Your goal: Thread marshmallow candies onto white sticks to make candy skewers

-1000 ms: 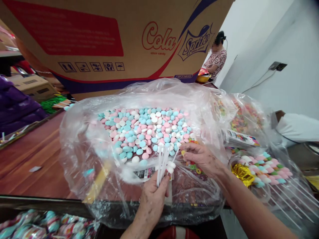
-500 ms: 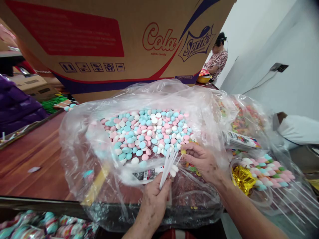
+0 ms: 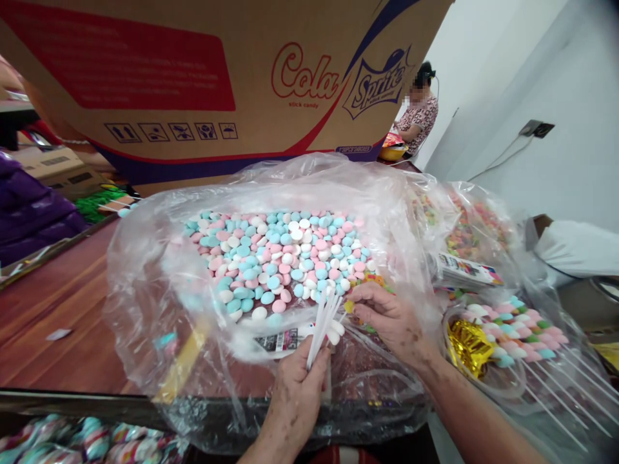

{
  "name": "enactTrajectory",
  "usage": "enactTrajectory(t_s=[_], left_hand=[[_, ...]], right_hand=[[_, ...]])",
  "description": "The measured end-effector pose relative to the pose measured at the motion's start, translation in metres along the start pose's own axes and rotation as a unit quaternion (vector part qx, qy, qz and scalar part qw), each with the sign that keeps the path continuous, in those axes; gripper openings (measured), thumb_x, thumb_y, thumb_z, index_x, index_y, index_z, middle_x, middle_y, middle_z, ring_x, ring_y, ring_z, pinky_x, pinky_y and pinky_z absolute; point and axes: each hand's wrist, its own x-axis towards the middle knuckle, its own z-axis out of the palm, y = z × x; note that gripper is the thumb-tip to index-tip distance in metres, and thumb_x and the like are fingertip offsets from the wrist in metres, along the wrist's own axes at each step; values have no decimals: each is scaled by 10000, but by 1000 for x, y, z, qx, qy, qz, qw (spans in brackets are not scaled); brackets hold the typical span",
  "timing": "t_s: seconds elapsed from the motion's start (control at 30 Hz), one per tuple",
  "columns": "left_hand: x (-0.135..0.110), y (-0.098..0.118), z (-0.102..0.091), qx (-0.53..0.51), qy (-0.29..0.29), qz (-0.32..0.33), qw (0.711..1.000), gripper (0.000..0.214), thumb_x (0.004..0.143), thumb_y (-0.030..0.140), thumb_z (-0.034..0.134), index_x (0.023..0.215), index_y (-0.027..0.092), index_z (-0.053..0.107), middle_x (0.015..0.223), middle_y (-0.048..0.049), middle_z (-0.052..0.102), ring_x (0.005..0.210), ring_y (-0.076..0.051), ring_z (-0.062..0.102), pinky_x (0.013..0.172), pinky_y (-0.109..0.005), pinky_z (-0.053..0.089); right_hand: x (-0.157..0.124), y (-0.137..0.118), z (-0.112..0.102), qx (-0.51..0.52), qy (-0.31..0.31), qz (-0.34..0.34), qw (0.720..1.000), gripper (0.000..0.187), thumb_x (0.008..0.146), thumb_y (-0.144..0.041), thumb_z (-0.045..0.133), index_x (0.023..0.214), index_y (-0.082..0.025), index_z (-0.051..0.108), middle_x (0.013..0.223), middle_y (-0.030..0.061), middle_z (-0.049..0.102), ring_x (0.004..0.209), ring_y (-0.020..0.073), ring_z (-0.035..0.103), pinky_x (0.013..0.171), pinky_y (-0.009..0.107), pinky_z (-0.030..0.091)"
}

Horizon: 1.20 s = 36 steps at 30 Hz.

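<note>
A bundle of white sticks [image 3: 323, 325] fans upward from my left hand [image 3: 300, 380], which is closed around their lower ends. White candies show beside the bundle, just right of the sticks. My right hand [image 3: 387, 316] pinches a small yellow candy [image 3: 349, 307] between thumb and forefinger, close to the tip of one stick. Beyond both hands, pink, blue and white candies [image 3: 271, 258] lie spread in a clear plastic bag [image 3: 140, 258]. Small orange and green gummy rings [image 3: 374, 281] lie behind my right hand, partly covered by it.
A large cardboard box [image 3: 193, 77] stands behind the bag. Finished candy skewers [image 3: 525, 332] and gold ties [image 3: 469, 348] lie at right, near a stack of printed cards [image 3: 467, 270]. Wrapped candies [image 3: 91, 438] fill the lower left. Another person [image 3: 420, 116] works at the back.
The whole view has shifted slightly. My right hand still pinches the yellow candy, near the stick tips, and my left hand keeps its hold on the bundle.
</note>
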Motion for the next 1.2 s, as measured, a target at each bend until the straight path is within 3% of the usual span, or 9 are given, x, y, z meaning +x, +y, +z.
enactTrajectory(t_s=[0.2, 0.33, 0.47, 0.57, 0.67, 0.83, 0.93, 1.07, 1.2], left_hand=[[0, -1, 0, -18, 17, 25, 999, 258, 868, 387, 559, 872, 182, 715, 565, 41, 532, 594, -170, 497, 589, -247, 371], [0, 0, 0, -31, 21, 5, 999, 334, 865, 394, 558, 592, 202, 570, 466, 60, 451, 466, -130, 391, 499, -239, 318], [-1, 0, 3, -67, 64, -8, 996, 394, 811, 456, 638, 529, 200, 539, 459, 52, 457, 469, -120, 383, 477, -232, 317], [-1, -5, 6, -131, 113, -23, 985, 405, 754, 531, 694, 568, 189, 580, 450, 46, 466, 457, -117, 398, 436, -224, 306], [0, -12, 9, -189, 114, -58, 974, 441, 744, 576, 703, 585, 185, 575, 405, 64, 428, 381, -88, 342, 369, -211, 232], [0, -14, 7, -224, 99, -87, 966, 468, 732, 599, 713, 570, 195, 542, 329, 97, 354, 301, -63, 265, 326, -204, 151], [0, -13, 6, -231, 92, -85, 965, 464, 742, 591, 711, 576, 191, 544, 328, 101, 348, 297, -57, 264, 325, -195, 152], [0, -11, 6, -230, 99, -84, 965, 454, 723, 581, 733, 592, 185, 556, 363, 95, 397, 296, -50, 277, 315, -188, 165], [1, -11, 7, -214, 111, -87, 967, 449, 718, 589, 732, 616, 176, 589, 346, 105, 370, 288, -55, 279, 310, -187, 158]], right_hand=[[-1, 6, 13, 196, -39, 112, 974, 411, 750, -302, 766, 1123, -247, 601, 863, -13, 667, 792, 154, 606, 748, 289, 468], [-7, 6, 25, 223, -57, 155, 961, 446, 703, -281, 793, 1095, -233, 585, 813, -30, 659, 763, 140, 600, 722, 262, 461], [-4, 0, 22, 226, -90, 159, 957, 430, 731, -259, 762, 1111, -220, 564, 802, -31, 649, 735, 133, 595, 696, 253, 454], [10, -4, 7, 125, -59, 113, 984, 327, 822, -297, 677, 1123, -226, 572, 896, -3, 652, 759, 142, 592, 686, 263, 451], [31, -5, -8, -110, 19, 25, 993, 162, 905, -298, 556, 1035, -221, 615, 937, 24, 653, 832, 172, 596, 758, 299, 454], [53, 5, -5, -454, -64, -46, 887, 184, 919, -168, 475, 960, -197, 652, 955, 65, 644, 925, 213, 579, 844, 331, 436], [55, 14, 4, -512, -97, -48, 852, 193, 899, -120, 497, 967, -190, 664, 993, 88, 641, 968, 230, 562, 856, 330, 430], [55, 18, 7, -518, -105, -52, 847, 200, 867, -90, 522, 967, -202, 654, 997, 69, 651, 961, 215, 562, 837, 301, 425], [59, 12, 1, -520, -43, -26, 852, 212, 901, -157, 477, 1069, -191, 600, 964, 63, 648, 820, 196, 573, 720, 293, 416]])
